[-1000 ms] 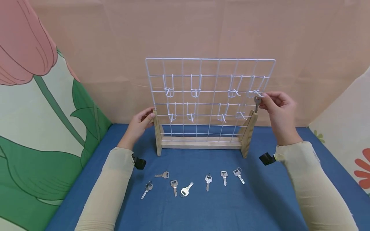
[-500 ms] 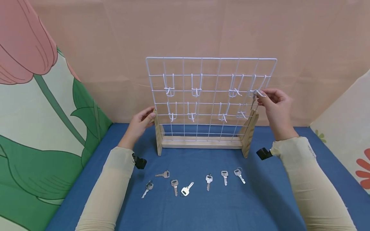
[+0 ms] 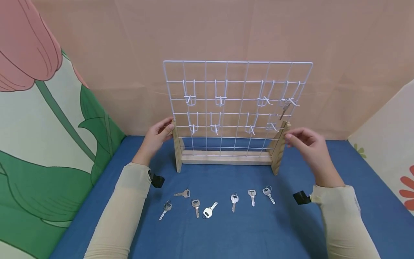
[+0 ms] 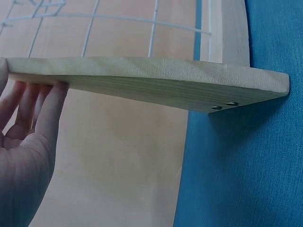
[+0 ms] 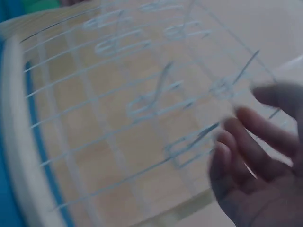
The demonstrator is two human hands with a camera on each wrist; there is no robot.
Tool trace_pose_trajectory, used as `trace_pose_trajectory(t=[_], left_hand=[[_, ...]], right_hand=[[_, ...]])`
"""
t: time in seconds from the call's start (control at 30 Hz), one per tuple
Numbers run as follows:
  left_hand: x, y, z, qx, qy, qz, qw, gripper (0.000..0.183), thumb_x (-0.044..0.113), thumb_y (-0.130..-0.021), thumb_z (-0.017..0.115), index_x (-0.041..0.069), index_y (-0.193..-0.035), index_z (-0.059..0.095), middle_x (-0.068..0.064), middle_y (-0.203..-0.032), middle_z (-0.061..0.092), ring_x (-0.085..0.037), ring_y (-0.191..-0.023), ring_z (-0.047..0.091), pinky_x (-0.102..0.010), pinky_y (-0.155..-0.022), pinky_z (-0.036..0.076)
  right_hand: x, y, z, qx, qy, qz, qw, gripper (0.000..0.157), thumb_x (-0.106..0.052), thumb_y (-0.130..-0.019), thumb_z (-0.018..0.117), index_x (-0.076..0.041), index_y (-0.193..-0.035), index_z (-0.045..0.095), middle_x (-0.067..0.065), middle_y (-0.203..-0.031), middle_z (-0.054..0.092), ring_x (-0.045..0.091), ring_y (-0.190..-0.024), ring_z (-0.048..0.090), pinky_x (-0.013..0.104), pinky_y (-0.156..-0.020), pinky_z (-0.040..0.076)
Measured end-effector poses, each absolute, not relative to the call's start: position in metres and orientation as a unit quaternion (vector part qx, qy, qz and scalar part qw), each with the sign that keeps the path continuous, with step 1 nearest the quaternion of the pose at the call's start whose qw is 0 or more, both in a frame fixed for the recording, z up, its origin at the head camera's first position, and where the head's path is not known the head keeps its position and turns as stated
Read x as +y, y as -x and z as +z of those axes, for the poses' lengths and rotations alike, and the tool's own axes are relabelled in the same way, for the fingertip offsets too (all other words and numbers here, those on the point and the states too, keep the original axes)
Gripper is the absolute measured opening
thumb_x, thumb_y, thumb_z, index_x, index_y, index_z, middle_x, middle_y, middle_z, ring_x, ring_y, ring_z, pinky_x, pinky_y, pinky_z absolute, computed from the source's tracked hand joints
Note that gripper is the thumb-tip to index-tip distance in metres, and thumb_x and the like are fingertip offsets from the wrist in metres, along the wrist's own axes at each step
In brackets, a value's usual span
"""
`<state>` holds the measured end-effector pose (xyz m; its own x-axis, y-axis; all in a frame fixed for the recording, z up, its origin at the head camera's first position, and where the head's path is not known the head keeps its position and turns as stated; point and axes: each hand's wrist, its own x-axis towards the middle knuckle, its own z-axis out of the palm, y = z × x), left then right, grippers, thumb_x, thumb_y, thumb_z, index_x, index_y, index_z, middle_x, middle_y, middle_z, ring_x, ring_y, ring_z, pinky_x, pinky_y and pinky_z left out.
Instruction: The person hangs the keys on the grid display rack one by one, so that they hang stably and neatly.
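A white wire grid rack stands on a wooden base [image 3: 226, 158], with several white hooks in two rows. One key [image 3: 284, 110] hangs from the upper right hook [image 3: 292, 101]. My left hand [image 3: 154, 137] holds the top of the left wooden side panel [image 4: 156, 73], thumb on one face and fingers on the other. Just outside the right side panel [image 3: 279, 148] is my right hand [image 3: 308, 148], its fingers loosely bent around nothing. In the right wrist view that hand [image 5: 260, 161] is blurred, in front of the grid and its hooks.
Several loose keys lie on the blue cloth [image 3: 207, 241] before the rack, among them a key [image 3: 210, 210] in the middle and a ringed key [image 3: 268, 195] at right. A tan backdrop [image 3: 129, 46] rises behind; patterned panels flank both sides.
My right hand has hung the key on the upper right hook, let it go and dropped lower beside the right panel. My left hand stays in place.
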<state>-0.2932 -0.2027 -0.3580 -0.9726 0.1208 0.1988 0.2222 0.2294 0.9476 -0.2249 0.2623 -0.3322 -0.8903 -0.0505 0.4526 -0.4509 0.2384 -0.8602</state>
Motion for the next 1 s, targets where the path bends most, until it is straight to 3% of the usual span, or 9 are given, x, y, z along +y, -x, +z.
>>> trace_pose_trajectory(t=[0.2, 0.5, 0.77, 1.0], left_hand=[[-0.202, 0.293, -0.358, -0.783, 0.107, -0.611, 0.041, 0.055, 0.031, -0.105, 0.055, 0.011, -0.155, 0.043, -0.015, -0.149, 0.047, -0.031, -0.135, 0.048, -0.041, -0.105, 0.047], [-0.201, 0.293, -0.359, -0.782, 0.108, -0.613, 0.043, 0.055, 0.032, -0.105, 0.055, 0.012, -0.155, 0.044, -0.015, -0.147, 0.049, -0.030, -0.134, 0.049, -0.039, -0.104, 0.048], [-0.201, 0.294, -0.359, -0.780, 0.112, -0.613, 0.044, 0.054, 0.032, -0.105, 0.056, 0.012, -0.154, 0.044, -0.014, -0.149, 0.049, -0.031, -0.134, 0.049, -0.040, -0.104, 0.048], [-0.203, 0.294, -0.361, -0.773, 0.117, -0.623, 0.041, 0.056, 0.031, -0.105, 0.055, 0.009, -0.155, 0.042, -0.015, -0.151, 0.046, -0.030, -0.136, 0.048, -0.037, -0.104, 0.048]], right_hand=[[0.264, 0.224, -0.372, -0.880, -0.196, 0.431, 0.038, 0.017, -0.019, -0.099, 0.069, -0.006, -0.109, 0.073, 0.004, -0.102, 0.070, 0.014, -0.090, 0.063, 0.020, -0.079, 0.055], [0.270, 0.232, -0.419, -0.896, -0.176, 0.393, -0.113, 0.021, -0.023, -0.097, 0.071, -0.004, -0.104, 0.073, 0.006, -0.090, 0.068, 0.021, -0.078, 0.060, 0.030, -0.063, 0.053], [0.278, 0.232, -0.438, -0.898, -0.183, 0.372, -0.148, 0.014, -0.019, -0.095, 0.072, -0.005, -0.097, 0.074, 0.002, -0.074, 0.064, 0.016, -0.065, 0.057, 0.027, -0.055, 0.050], [0.278, 0.231, -0.440, -0.890, -0.199, 0.375, -0.166, 0.010, -0.014, -0.094, 0.072, -0.004, -0.095, 0.073, 0.002, -0.076, 0.063, 0.015, -0.066, 0.056, 0.026, -0.055, 0.048]])
